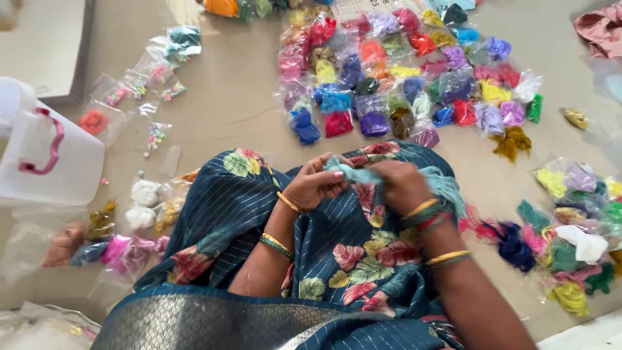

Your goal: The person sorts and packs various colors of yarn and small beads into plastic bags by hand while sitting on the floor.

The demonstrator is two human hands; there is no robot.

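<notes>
Holding a pale teal bundle of soft thread tassels (363, 174) at frame centre, left hand (315, 186) and right hand (403, 185) both pinch closed on it; steady, even tension would likely prevent tangling

The single head-worn camera is looking steeply down from above the person's lap, facing toward 12 o'clock across the floor (227, 97). It is sitting close to the hands, with bagged goods filling the far field.
</notes>
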